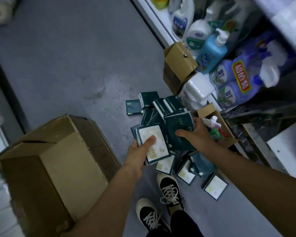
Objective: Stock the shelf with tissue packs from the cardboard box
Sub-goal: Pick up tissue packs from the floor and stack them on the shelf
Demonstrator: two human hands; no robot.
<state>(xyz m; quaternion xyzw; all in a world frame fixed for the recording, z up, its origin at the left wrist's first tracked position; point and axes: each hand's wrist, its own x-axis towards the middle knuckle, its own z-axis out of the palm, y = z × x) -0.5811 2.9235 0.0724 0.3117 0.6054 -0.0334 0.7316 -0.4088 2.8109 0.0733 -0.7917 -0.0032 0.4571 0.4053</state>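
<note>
Currently left hand (140, 151) grips a stack of dark teal rectangular tissue packs (153, 144), thumb pressed flat across the white printed back of the top pack, fingers curled under. Right hand (195, 134) clamps another dark teal tissue pack (179, 129), thumb on its near face, fingers wrapped over the far edge. The two held loads sit side by side, nearly touching.

Directly under and around both hands: a loose pile of the same teal packs on the grey floor (161, 106), spreading from 12 o'clock round to 5 o'clock of the hands. Some lie face up showing teal, several at 5 o'clock show white backs. One flat pack lies apart at 11 o'clock.

At 8 o'clock: large brown cardboard box (58, 159) on its side, flaps loose, interior not visible.

At 6 o'clock: pair of black-and-white lace-up canvas shoes (162, 200), the right toe just beside the pile.

At 1 o'clock: small open brown carton (178, 65) against the shelf edge; just beside it, a white plastic-wrapped pack (196, 91).

At 3 o'clock, just beside right hand: another small open carton holding bottles (215, 127).

At 1–2 o'clock: low white shelf (154, 26) carrying white, blue and purple detergent bottles (212, 48). No teal packs visible on it.

Floor (75, 57): grey, bare concrete look.
</note>
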